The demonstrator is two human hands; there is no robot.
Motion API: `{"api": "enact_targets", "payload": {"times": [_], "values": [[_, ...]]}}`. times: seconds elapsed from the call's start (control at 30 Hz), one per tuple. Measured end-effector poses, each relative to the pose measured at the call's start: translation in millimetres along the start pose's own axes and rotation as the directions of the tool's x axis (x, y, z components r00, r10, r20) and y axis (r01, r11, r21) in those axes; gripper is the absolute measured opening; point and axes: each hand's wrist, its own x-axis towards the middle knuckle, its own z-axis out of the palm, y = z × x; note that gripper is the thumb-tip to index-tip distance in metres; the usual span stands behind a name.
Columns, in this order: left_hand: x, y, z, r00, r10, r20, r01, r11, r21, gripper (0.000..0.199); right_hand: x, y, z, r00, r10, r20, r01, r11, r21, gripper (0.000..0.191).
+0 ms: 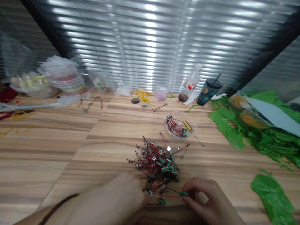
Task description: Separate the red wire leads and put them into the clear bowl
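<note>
A tangled pile of small green circuit boards with red and black wires point(159, 161) lies on the wooden table in front of me. Between the thumb and index finger of my right hand point(208, 200) is a small green circuit board point(184, 193), its wires running left toward the near edge of the pile. My left hand point(124, 193) is smeared by motion just left of those wires, and its fingers are hidden. Another green board point(161, 201) with a red wire lies between my hands. Behind the pile, a clear round dish point(193, 136) holds more wired boards.
A plastic bottle point(191, 82) and a dark lidded cup with a straw point(209, 91) stand at the back. Green plastic bags point(234, 125) spread along the right. Stacked clear containers point(67, 78) stand at the back left. A yellow-handled screwdriver point(187, 126) rests in the dish.
</note>
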Motion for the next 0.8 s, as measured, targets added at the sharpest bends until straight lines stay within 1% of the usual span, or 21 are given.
{"api": "enact_targets", "payload": {"times": [0.07,0.13,0.2,0.27,0.33,0.4,0.5,0.53,0.57,0.6,0.63,0.7,0.73,0.77,0.8], "values": [[-13,-1,29.5,0.999,-0.039,0.006,0.038,0.998,0.058,0.028,-4,3,4,0.998,0.004,-0.063,-0.003,1.000,0.012,0.005],[-19,-5,50.6,0.996,-0.080,-0.033,0.083,0.989,0.122,0.030,-7,5,8,0.992,0.013,-0.126,-0.009,1.000,0.028,0.006],[-19,-11,63.0,0.990,-0.102,-0.096,0.117,0.979,0.165,0.030,-9,5,13,0.991,0.027,-0.132,-0.021,0.999,0.049,0.006],[-17,-16,68.4,0.983,-0.130,-0.130,0.152,0.973,0.174,0.031,-9,4,19,0.996,0.036,-0.082,-0.030,0.997,0.076,0.004],[-13,-20,69.1,0.980,-0.163,-0.118,0.178,0.975,0.130,0.028,-8,2,25,0.999,0.031,-0.043,-0.026,0.994,0.106,0.004],[-8,-21,66.6,0.978,-0.183,-0.103,0.188,0.981,0.042,0.025,-7,1,30,0.999,-0.010,-0.043,0.016,0.990,0.138,0.005],[-3,-17,58.1,0.974,-0.185,-0.131,0.175,0.981,-0.083,0.025,-7,0,36,0.987,-0.095,-0.127,0.116,0.979,0.169,0.008],[-3,-16,54.3,0.972,-0.189,-0.140,0.173,0.978,-0.119,0.023,-8,0,38,0.981,-0.089,-0.171,0.120,0.976,0.181,0.008],[-2,-14,50.4,0.970,-0.196,-0.147,0.174,0.973,-0.149,0.021,-9,-1,39,0.974,-0.052,-0.221,0.097,0.975,0.198,0.007],[-3,-13,46.8,0.967,-0.200,-0.156,0.173,0.970,-0.171,0.019,-10,-2,41,0.960,0.010,-0.281,0.056,0.973,0.226,0.005],[-3,-12,43.6,0.965,-0.200,-0.172,0.168,0.969,-0.182,0.018,-11,-4,42,0.939,0.086,-0.333,0.007,0.964,0.267,0.004],[-4,-10,39.8,0.958,-0.184,-0.218,0.148,0.974,-0.172,0.020,-13,-6,45,0.883,0.232,-0.408,-0.070,0.925,0.374,0.011],[-4,-9,39.4,0.954,-0.176,-0.242,0.139,0.977,-0.162,0.022,-13,-7,47,0.862,0.279,-0.423,-0.085,0.902,0.423,0.013],[-4,-8,39.9,0.951,-0.171,-0.257,0.135,0.979,-0.154,0.023,-13,-8,48,0.851,0.307,-0.425,-0.090,0.884,0.459,0.015],[-4,-8,41.1,0.949,-0.173,-0.265,0.135,0.979,-0.153,0.024,-13,-8,49,0.851,0.317,-0.418,-0.092,0.874,0.477,0.016]]}}
